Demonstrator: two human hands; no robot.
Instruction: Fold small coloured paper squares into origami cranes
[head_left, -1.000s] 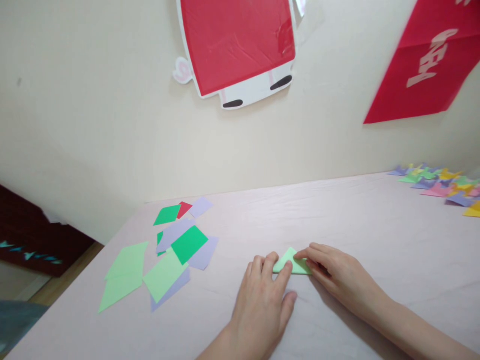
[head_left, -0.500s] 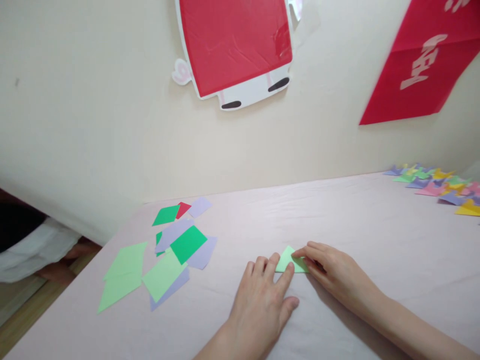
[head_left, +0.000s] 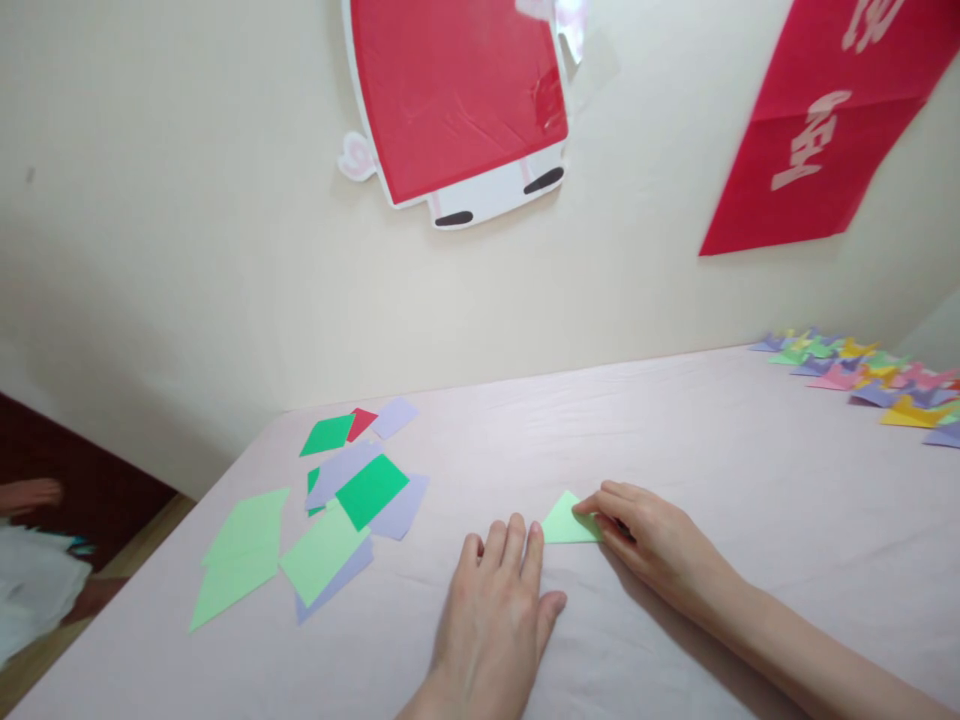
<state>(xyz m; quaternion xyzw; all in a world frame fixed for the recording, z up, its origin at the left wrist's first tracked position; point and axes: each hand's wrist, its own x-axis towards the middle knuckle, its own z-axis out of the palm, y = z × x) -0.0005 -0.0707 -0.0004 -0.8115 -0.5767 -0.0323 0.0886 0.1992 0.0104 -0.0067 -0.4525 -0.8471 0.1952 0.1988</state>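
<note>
From the head camera, you have one small light-green folded paper triangle (head_left: pixel 566 522) lying flat on the pale pink table (head_left: pixel 712 450), a little in front of you at the middle. Your right hand (head_left: pixel 651 545) rests on the table at the triangle's right corner, its fingers curled loosely, with the fingertips (head_left: pixel 589 507) pressing on that corner; you pin the paper rather than grip it. Your left hand (head_left: pixel 495 615) lies palm down just left of the triangle, fingers stretched out and close together, holding nothing; its fingertips sit just beside the paper's left edge, and whether they touch it cannot be told.

To your left lies a loose scatter of flat paper sheets (head_left: pixel 330 510): three light-green ones, three darker green ones that show, one red one, and about four lilac ones, several overlapping so the count is unsure. At the far right edge sits a heap of folded paper pieces (head_left: pixel 870 375) in lilac, green, yellow and pink, too many and too small to count.

The table meets a cream wall (head_left: pixel 187 250). Two red paper decorations hang there: a white-edged red cut-out (head_left: pixel 457 100) above the middle and a red banner with pale lettering (head_left: pixel 825 130) at upper right. Another person's hand (head_left: pixel 30 493) shows low at the left edge.
</note>
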